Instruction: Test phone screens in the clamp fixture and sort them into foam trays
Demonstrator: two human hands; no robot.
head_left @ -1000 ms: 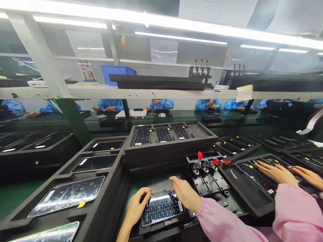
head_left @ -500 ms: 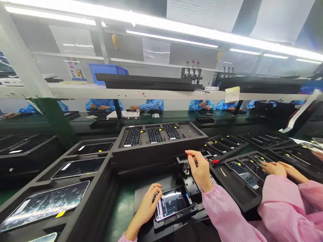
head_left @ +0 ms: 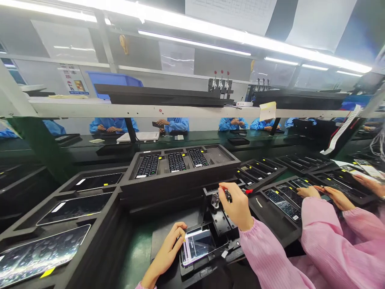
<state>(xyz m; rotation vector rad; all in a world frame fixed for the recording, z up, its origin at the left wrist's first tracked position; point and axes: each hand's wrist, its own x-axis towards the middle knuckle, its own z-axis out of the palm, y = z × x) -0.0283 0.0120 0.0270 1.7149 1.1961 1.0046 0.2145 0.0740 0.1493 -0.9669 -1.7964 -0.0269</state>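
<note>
Left fingers (head_left: 177, 237): on glossy rectangular phone (head_left: 197, 245), grip unclear | Right fingers (head_left: 231, 188): pinching red lever (head_left: 223, 186)

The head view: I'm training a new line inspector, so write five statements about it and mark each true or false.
1. The left hand is at the edge of the phone in the black cradle. True.
2. The right hand rests on that phone. False: it is at the clamps.
3. The middle tray holds five phones. False: it holds three phones.
4. A yellow note hangs at the shelf edge. True.
5. The nearest co-worker's sleeves are blue. False: they are pink.
</note>
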